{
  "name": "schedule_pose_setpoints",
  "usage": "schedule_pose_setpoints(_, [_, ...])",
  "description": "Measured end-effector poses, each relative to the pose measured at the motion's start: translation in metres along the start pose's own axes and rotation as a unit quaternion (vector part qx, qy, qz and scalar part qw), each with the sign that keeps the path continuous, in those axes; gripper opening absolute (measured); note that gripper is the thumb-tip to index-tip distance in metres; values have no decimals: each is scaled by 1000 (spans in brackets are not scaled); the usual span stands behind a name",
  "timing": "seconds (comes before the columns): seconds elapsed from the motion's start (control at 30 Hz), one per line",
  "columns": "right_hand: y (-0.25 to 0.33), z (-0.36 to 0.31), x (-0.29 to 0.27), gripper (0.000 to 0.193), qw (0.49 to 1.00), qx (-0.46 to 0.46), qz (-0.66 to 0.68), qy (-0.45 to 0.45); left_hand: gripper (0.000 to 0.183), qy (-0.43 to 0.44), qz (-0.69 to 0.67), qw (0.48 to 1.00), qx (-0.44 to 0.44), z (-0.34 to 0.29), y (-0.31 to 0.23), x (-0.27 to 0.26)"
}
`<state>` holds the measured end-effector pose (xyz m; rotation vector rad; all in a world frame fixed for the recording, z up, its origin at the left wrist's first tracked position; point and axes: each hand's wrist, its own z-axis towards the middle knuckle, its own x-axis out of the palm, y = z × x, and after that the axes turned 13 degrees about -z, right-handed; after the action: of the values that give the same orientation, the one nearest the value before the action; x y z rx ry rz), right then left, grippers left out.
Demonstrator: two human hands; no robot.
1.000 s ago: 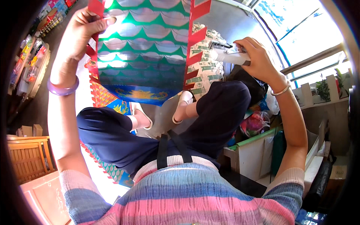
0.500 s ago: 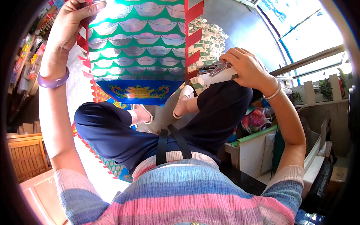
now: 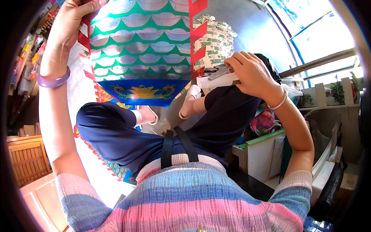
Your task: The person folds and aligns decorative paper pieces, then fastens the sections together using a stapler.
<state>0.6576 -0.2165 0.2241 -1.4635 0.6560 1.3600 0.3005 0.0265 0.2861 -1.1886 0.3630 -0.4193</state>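
Grey floor (image 3: 165, 116); two hands (image 3: 252, 74) hold one panel (image 3: 143, 48), one tool (image 3: 217, 80).

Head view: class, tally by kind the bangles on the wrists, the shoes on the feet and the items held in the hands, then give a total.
Bangles: 2
White shoes: 2
Patterned sheet, in the left hand: 1
White tool with metal parts, in the right hand: 1
Total: 6
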Motion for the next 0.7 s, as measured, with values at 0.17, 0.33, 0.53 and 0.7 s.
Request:
schedule_pose_setpoints(0.17, [5,1,4,39,1000,8,15,1,18,5,3,1000,-1,3,4,-7])
schedule_pose_setpoints(0.33, [8,1,7,36,1000,13,18,5,18,13,-7,1000,-4,4,6,-8])
schedule_pose_setpoints(0.53, [11,2,7,33,999,20,22,17,19,11,-6,1000,5,1,2,2])
schedule_pose_setpoints(0.7, [13,3,6,30,999,20,24,25,22,-6,63,998,-28,7,2,-14])
